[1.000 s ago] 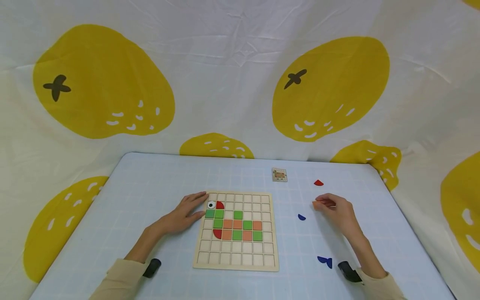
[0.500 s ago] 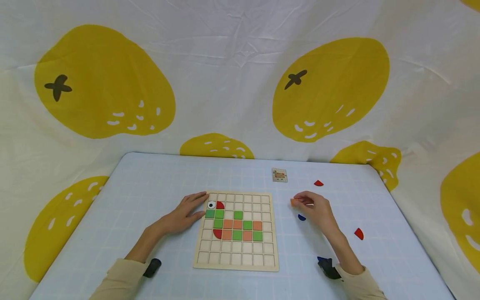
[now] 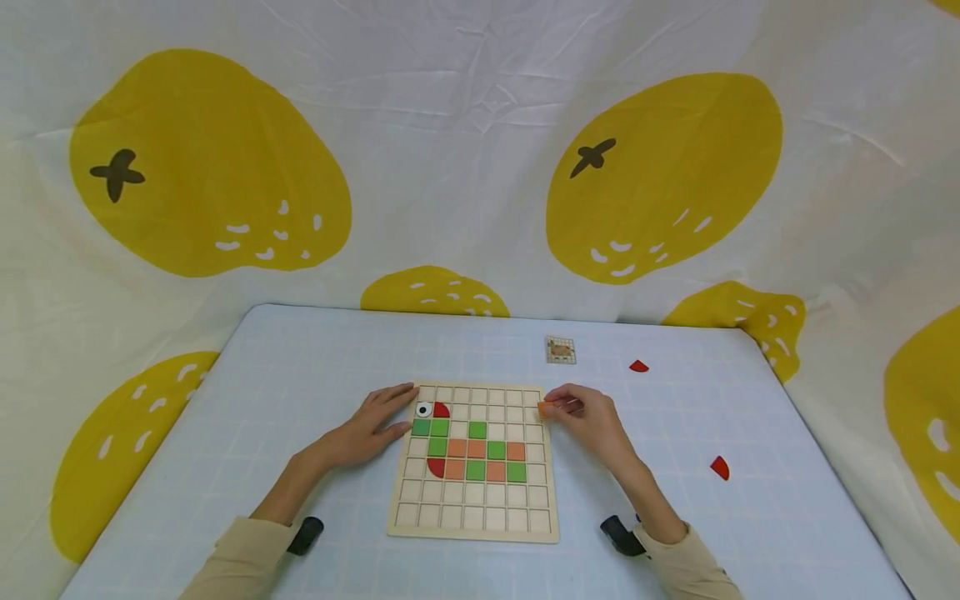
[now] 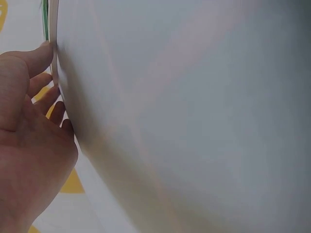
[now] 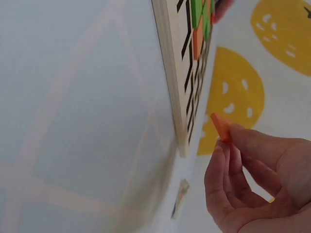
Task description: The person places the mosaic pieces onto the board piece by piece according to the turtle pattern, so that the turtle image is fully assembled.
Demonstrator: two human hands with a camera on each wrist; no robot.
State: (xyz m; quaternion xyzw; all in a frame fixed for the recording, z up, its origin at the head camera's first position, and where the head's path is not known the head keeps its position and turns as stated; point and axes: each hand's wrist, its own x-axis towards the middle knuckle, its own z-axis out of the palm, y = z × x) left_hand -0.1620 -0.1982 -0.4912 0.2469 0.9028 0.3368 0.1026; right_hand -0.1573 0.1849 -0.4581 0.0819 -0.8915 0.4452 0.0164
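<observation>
My right hand (image 3: 588,419) pinches an orange square tile (image 5: 222,127) between thumb and fingers. It holds the tile at the upper right edge of a wooden grid board (image 3: 472,521); the right wrist view shows the tile off the board's surface. Along the board's upper left edge rests my left hand (image 3: 362,433), its thumb and fingertips touching the rim (image 4: 53,29). Green tiles (image 3: 476,471), orange tiles (image 3: 455,470), red quarter-round pieces (image 3: 437,468) and a white eye tile (image 3: 423,409) lie in the grid's squares.
Beyond the board lies a small pattern card (image 3: 560,350). To the right are two loose red quarter-round pieces, one far back (image 3: 639,366) and one nearer (image 3: 720,467). Black wrist cameras sit on the left wrist (image 3: 306,536) and right wrist (image 3: 622,536).
My right hand has carried the orange tile leftward to the board's edge. A red piece formerly under the arm shows now, while the blue pieces are mostly hidden. My left hand stays put.
</observation>
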